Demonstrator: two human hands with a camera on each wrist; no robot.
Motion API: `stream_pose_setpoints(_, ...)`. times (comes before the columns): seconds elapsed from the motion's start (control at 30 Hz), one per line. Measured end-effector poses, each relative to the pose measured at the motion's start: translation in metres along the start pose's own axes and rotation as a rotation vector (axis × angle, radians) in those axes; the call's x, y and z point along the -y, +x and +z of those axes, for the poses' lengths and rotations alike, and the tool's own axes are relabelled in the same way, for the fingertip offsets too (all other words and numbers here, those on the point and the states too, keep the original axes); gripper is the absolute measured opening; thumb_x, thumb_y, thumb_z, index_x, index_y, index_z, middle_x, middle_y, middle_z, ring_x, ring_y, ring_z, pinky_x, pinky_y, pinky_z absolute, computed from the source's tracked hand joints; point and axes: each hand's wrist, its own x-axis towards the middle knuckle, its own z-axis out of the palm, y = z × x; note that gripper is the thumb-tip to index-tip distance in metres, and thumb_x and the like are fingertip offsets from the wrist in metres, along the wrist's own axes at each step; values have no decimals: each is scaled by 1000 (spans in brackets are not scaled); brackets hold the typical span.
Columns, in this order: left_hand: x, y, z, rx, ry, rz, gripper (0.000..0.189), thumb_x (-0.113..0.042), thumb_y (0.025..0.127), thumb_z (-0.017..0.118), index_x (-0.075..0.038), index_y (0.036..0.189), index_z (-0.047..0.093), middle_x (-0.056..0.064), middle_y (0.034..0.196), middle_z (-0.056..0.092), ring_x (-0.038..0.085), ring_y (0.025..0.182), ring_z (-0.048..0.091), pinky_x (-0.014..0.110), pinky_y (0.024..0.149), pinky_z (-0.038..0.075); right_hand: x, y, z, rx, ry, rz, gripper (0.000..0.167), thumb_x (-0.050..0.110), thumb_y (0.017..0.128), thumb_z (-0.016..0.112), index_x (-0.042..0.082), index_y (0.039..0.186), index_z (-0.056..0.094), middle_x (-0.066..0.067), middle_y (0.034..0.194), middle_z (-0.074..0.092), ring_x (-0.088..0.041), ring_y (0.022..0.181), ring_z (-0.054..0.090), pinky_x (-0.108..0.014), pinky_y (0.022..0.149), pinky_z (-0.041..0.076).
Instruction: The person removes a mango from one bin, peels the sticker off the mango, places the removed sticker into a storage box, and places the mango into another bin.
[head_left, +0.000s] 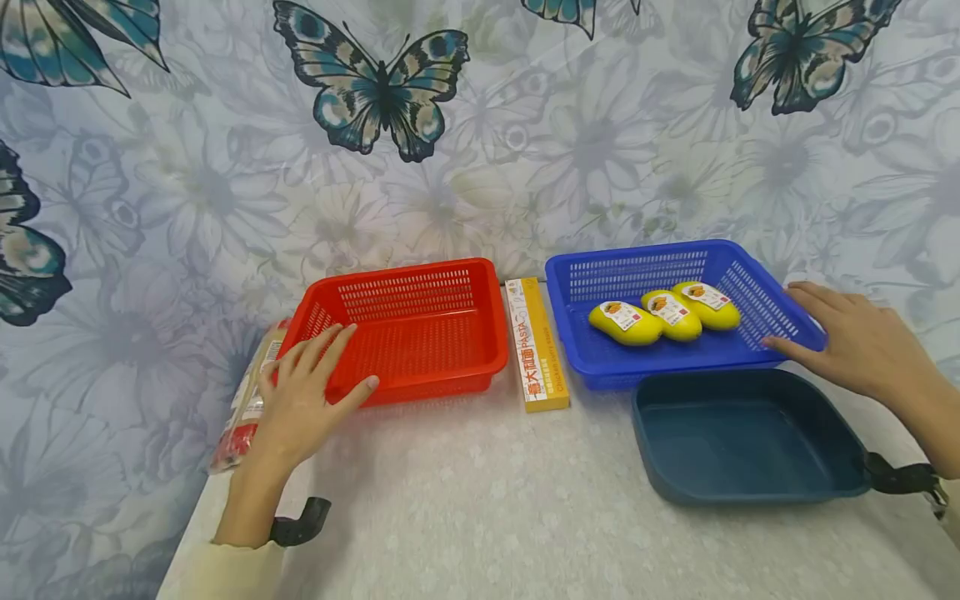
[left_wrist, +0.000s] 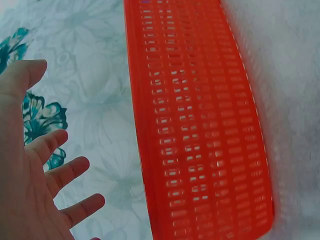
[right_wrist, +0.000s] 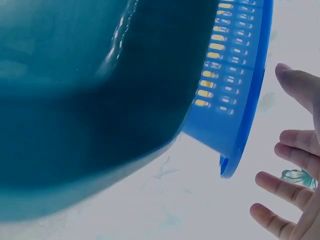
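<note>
– Saw the red basket [head_left: 420, 346] where?
– Found it on the table [head_left: 465, 500], with its left end just beside the left hand [head_left: 303, 396] and fingers spread apart.
– Found the blue basket [head_left: 615, 377] where?
– Spotted its right end just beside the right hand [head_left: 862, 342], with thumb parted from fingers.
– Pointed which way?
– Ran lengthwise left to right, like the red basket, with right ends slightly farther back.

Red basket [left_wrist: 200, 125]: I see its slotted wall mid-view.
Left hand [left_wrist: 22, 170]: fingers spread, apart from the basket.
Backdrop [left_wrist: 95, 100]: pale, teal motifs [left_wrist: 47, 115] behind the fingers.
Desk [left_wrist: 297, 100]: pale, at my right.
</note>
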Motion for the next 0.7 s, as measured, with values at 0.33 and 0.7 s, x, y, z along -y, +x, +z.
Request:
stream_pose_setpoints(0.33,-14,4,9,-56,-26,67,78,-62,92,58,-32,158,30,8,157,33,39,136,30,66,101,17,-15,-11,3,20,64,46,86,56,89,65,-5,146,42,-36,144,40,-61,123,37,-80,90,30)
stream_pose_setpoints(0.7,-45,16,14,-78,-86,137,73,-60,92,59,-32,155,36,4,154,38,34,137,33,65,102,20,-24,-21,9,32,121,61,82,54,90,67,-3,145,44,-36,142,42,-60,124,38,-81,88,31)
